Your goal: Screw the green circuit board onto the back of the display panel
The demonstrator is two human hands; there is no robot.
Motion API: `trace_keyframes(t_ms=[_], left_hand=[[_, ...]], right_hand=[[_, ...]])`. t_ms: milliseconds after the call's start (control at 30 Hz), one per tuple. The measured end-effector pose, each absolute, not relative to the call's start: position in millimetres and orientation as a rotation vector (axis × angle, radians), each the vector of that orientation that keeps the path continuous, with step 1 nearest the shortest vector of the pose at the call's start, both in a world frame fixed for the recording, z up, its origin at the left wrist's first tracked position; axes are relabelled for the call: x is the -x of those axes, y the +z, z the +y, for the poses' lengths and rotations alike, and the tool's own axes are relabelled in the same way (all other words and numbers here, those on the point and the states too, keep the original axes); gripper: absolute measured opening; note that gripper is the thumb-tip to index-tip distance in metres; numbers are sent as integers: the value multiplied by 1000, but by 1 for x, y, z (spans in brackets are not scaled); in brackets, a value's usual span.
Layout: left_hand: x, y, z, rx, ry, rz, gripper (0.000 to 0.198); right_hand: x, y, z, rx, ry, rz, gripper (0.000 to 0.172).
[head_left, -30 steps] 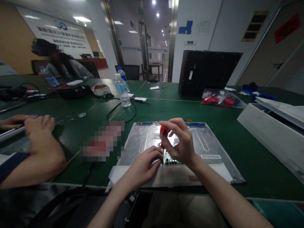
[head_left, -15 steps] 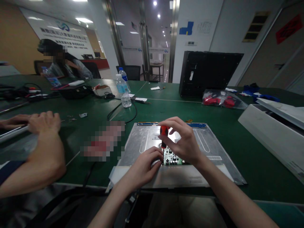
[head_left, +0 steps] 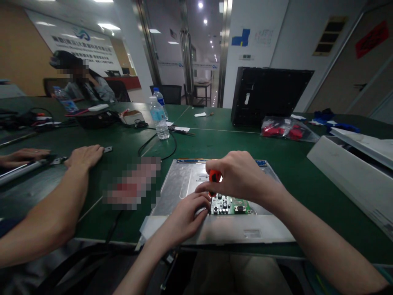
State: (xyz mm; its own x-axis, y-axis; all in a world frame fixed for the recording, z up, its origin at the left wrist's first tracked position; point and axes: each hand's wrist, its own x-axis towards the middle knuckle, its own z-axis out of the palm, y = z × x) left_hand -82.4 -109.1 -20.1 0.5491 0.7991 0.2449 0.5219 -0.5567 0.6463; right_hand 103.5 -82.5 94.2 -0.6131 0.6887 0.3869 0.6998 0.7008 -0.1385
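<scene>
A flat metal panel (head_left: 172, 180) lies on the green table in front of me. On it is a green circuit board (head_left: 227, 205) with small black parts. My right hand (head_left: 236, 174) is closed round the red and black handle of a screwdriver (head_left: 214, 177), which stands upright over the board's left edge. My left hand (head_left: 192, 211) rests at that same edge beside the screwdriver, its fingers curled together. Whatever is between those fingers is too hidden to name. The screwdriver's tip is out of sight behind the fingers.
At the left, a person's hand (head_left: 86, 156) reaches over the table (head_left: 196, 143). Beyond the panel are a water bottle (head_left: 159, 119), a black monitor (head_left: 270, 96) and a bag of red items (head_left: 284, 129). A white casing (head_left: 353, 176) is at the right. Another person sits far left.
My right hand has turned over the screwdriver, its wrist and forearm swinging right and up, with more of the board showing. The other person's hand at the left has moved right and flattened.
</scene>
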Motion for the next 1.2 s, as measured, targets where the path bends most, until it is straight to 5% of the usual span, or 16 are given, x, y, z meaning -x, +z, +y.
trace_keyframes(t_ms=[200, 467, 600, 767, 900, 1033, 1200], left_hand=[[82, -19, -109, -2271, 726, 1066, 15], [82, -20, -109, -2283, 737, 1071, 15], [82, -20, -109, -2273, 725, 1068, 15], [81, -20, -110, -2277, 732, 1068, 17], [81, -18, -110, -2286, 762, 1075, 15], [81, -19, -109, -2263, 767, 1052, 16], [80, -18, -110, -2253, 749, 1070, 15]], right_hand=[[-102, 115, -80, 973, -32, -2746, 14], [-103, 111, -77, 905, -8, -2731, 32], [-103, 111, -79, 899, -7, -2756, 12], [-105, 113, -81, 859, 52, -2774, 14], [-103, 111, -80, 905, -25, -2745, 31], [-102, 112, -82, 949, -26, -2744, 16], [-103, 114, -84, 952, -35, -2749, 25]])
